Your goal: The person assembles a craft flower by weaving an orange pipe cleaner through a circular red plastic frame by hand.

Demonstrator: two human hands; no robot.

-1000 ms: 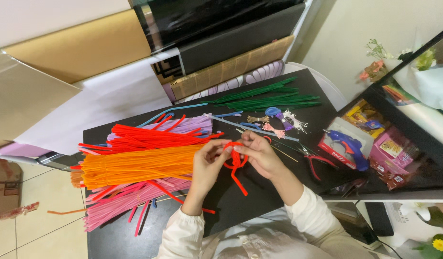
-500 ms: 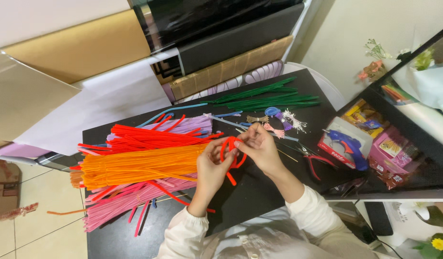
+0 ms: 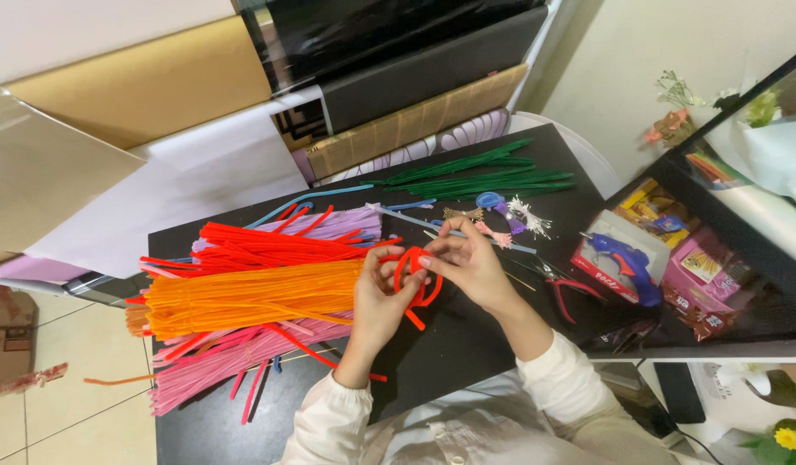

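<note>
Black table (image 3: 467, 344), hands (image 3: 432, 280) perhaps half-hiding red pipe cleaner (image 3: 412, 284)

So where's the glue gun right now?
The blue glue gun lies on a red-and-white box at the table's right edge, right of the red pliers and beyond the right hand.

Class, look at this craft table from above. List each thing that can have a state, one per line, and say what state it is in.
red pipe cleaner: bent into a loop, held by both hands
left hand: closed on the loop
right hand: pinching the loop
orange pipe cleaners: straight, lying bundled
green pipe cleaners: straight, lying loose
pliers: lying flat, handles apart
blue glue gun: resting on a box, not held
</note>
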